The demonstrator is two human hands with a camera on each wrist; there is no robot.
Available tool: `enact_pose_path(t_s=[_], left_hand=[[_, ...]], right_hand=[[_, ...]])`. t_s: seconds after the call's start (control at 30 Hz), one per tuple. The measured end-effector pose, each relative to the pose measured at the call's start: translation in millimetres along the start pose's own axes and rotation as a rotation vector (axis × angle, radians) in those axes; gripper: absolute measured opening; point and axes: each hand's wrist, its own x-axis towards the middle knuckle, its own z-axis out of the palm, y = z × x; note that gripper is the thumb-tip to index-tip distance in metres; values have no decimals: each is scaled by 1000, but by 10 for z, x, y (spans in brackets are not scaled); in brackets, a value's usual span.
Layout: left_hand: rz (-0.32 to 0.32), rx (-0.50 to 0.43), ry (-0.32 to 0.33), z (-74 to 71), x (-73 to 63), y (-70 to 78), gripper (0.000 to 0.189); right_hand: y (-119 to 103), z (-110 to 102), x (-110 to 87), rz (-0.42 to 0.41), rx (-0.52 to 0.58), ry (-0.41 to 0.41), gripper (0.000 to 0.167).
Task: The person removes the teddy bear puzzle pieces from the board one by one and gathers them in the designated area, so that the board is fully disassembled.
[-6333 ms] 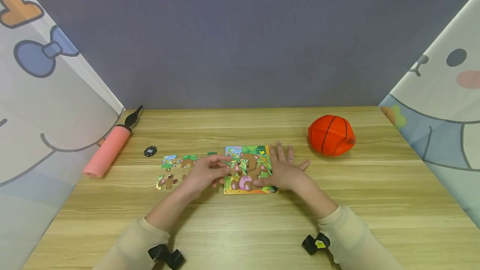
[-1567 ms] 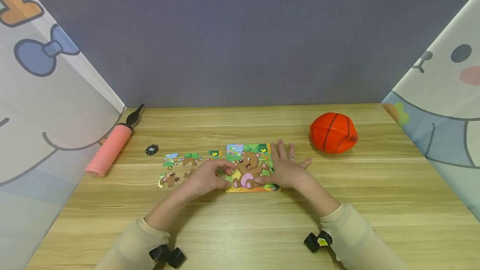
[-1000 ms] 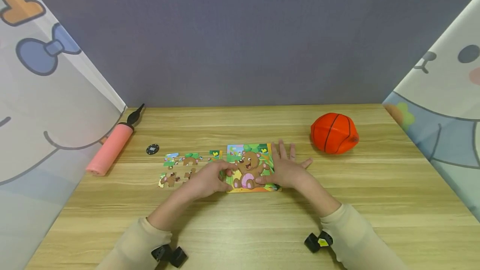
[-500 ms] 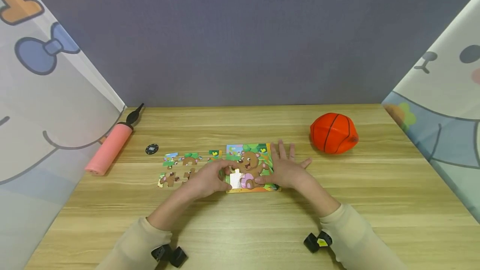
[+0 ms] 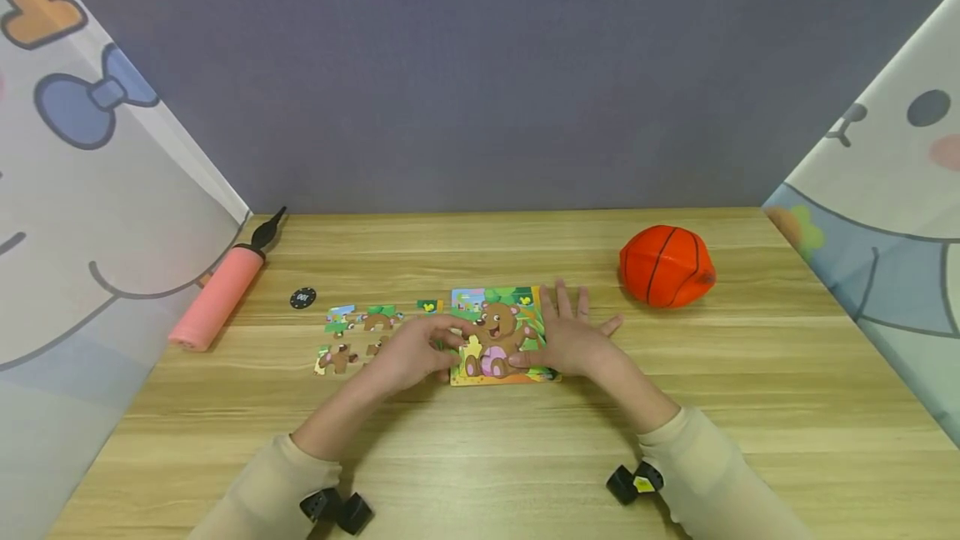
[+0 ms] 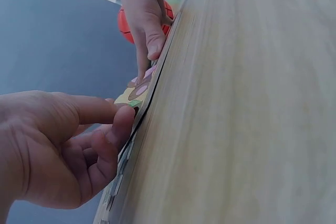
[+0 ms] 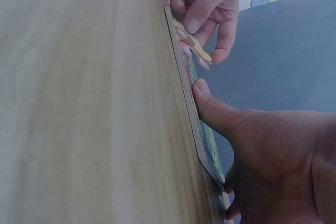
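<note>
A bear jigsaw puzzle (image 5: 495,319) lies in its tray on the table. My left hand (image 5: 416,352) is at the puzzle's left edge, thumb and fingertips pinching a puzzle piece (image 5: 472,348). In the right wrist view this puzzle piece (image 7: 195,44) stands tilted up from the board, held by the left hand (image 7: 210,9). My right hand (image 5: 573,344) rests with spread fingers on the puzzle's right side, its thumb (image 7: 210,103) on the picture. Loose puzzle pieces (image 5: 341,359) lie left of the board, some partly hidden behind the left hand.
A black round chip (image 5: 303,298) marked 100 lies left of the loose pieces. Farther left is a pink hand pump (image 5: 220,298) with a black nozzle. A dented red ball (image 5: 667,266) sits at the back right. A grey partition (image 5: 480,82) borders the table's far side.
The lower-left piece lay flat in the puzzle, then showed a white glare half a second ago; now it is tilted up in my left hand. The right hand has stayed put.
</note>
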Motion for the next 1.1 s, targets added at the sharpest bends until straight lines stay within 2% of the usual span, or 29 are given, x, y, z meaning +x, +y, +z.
enact_pose_path(t_s=[0.37,0.6,1.1], left_hand=[[22,-98,13,-11,19,-4,34],[-14,-178,11,-31,26,-26,33],[4,-167,-4,-123,-32,-97,29]], right_hand=[[16,6,13,3,1,-2,130],[29,32,27,-3,-2,5,130],[26,34,28,-3,-3,7,131]])
